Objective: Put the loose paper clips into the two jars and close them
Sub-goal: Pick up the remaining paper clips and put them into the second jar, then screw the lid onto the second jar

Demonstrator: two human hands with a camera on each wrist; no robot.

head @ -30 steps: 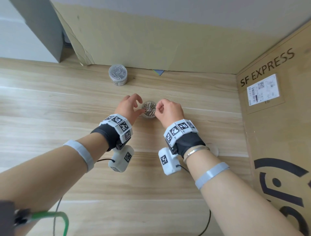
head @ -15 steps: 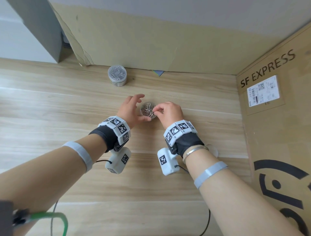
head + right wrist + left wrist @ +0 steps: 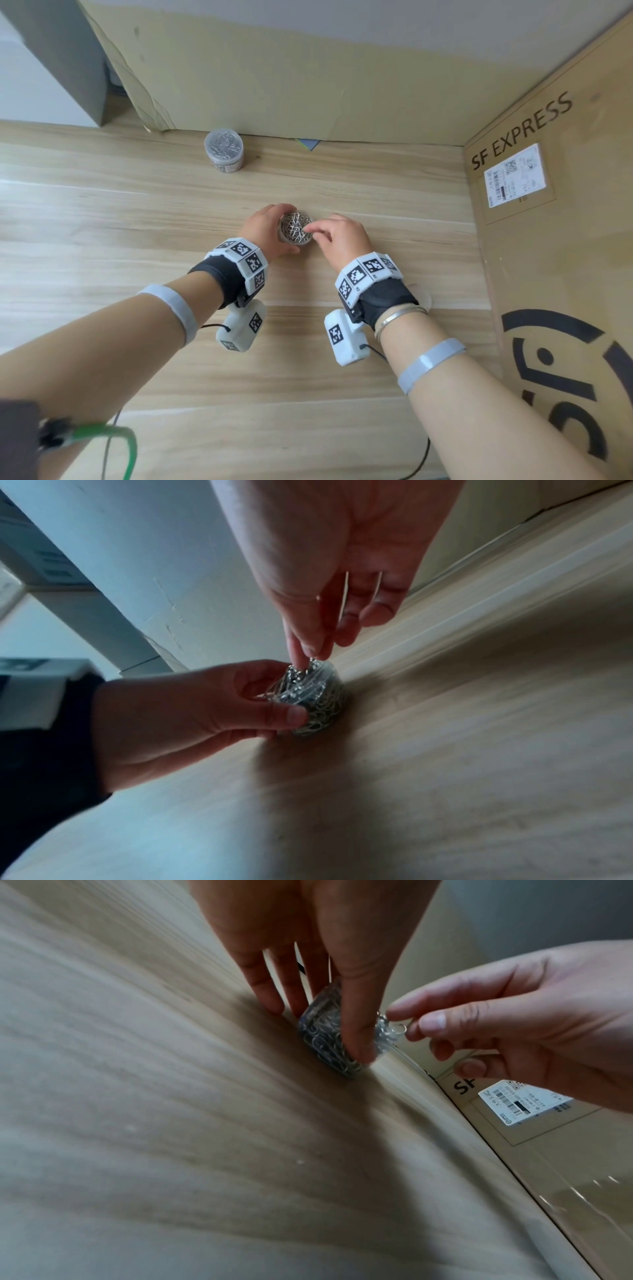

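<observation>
A small clear jar [image 3: 296,229], lidless and heaped with silver paper clips, stands mid-table. My left hand [image 3: 270,230] grips its side, thumb in front and fingers behind; the left wrist view shows that jar [image 3: 325,1031] under the thumb. My right hand [image 3: 323,230] is at the jar's mouth, its thumb and forefinger pinching paper clips [image 3: 394,1030] at the top of the heap [image 3: 301,680]. A second jar [image 3: 224,150], full of clips and with a lid on, stands at the back by the cardboard wall.
A cardboard box marked SF EXPRESS [image 3: 548,240] walls off the right side, and cardboard sheet [image 3: 308,75] the back. A translucent round piece [image 3: 425,297], maybe a lid, lies partly hidden behind my right wrist. Cables trail near the table's front edge.
My left hand's fingers, spread half a second ago, have wrapped round the jar. My right hand has stayed at the jar's mouth, pinching clips.
</observation>
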